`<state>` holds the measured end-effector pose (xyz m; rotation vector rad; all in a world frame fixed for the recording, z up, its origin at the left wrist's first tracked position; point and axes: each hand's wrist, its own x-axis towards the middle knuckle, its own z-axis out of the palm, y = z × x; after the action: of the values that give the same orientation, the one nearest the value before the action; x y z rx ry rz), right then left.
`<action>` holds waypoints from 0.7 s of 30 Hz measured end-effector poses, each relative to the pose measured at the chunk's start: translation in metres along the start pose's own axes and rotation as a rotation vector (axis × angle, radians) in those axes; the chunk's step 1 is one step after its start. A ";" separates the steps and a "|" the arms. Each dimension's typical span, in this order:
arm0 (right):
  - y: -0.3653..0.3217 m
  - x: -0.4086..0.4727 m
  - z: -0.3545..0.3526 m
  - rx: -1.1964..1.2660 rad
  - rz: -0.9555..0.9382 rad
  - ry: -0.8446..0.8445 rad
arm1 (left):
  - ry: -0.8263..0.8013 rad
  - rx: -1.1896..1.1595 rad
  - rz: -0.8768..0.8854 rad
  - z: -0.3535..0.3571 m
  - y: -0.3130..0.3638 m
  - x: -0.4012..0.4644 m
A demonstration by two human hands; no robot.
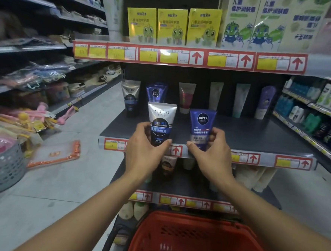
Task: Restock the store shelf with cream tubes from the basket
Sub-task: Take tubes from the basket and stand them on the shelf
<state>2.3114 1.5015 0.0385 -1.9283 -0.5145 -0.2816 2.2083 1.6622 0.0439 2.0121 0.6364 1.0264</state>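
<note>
My left hand point(143, 149) grips a silver and black Softto cream tube point(161, 121), upright at the front edge of the dark middle shelf point(257, 134). My right hand point(211, 153) grips a blue Nivea Men tube point(202, 125), upright just to the right of it. At the back of that shelf stand several tubes in a row: a Softto tube point(130, 98), a blue Nivea tube point(156, 92), a red tube point(186, 97), pale green tubes point(216, 96) and a purple one point(265, 103). The red basket point(192, 241) sits below my arms; I see no tubes in its visible part.
Yellow cartons point(171, 26) fill the shelf above. Lower shelves hold more tubes and pale bottles point(133, 210). A grey basket point(1, 169) and packaged goods point(54, 155) lie on the floor at left. Bottles line the right-hand shelving point(317, 107).
</note>
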 end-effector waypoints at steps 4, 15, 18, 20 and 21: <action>-0.003 0.028 0.011 0.016 0.008 0.013 | 0.014 0.015 0.025 0.010 0.003 0.026; 0.008 0.064 0.031 -0.061 0.038 0.026 | -0.003 0.108 0.025 0.043 -0.011 0.069; 0.011 0.066 0.036 -0.097 0.040 0.033 | -0.011 0.133 0.025 0.048 -0.019 0.072; 0.011 0.066 0.037 -0.131 0.032 0.030 | -0.021 0.143 0.021 0.049 -0.022 0.071; 0.010 0.066 0.037 -0.150 0.030 0.029 | -0.018 0.164 0.023 0.049 -0.021 0.071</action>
<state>2.3724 1.5468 0.0429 -2.0723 -0.4559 -0.3358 2.2864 1.7045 0.0394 2.1728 0.7094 0.9954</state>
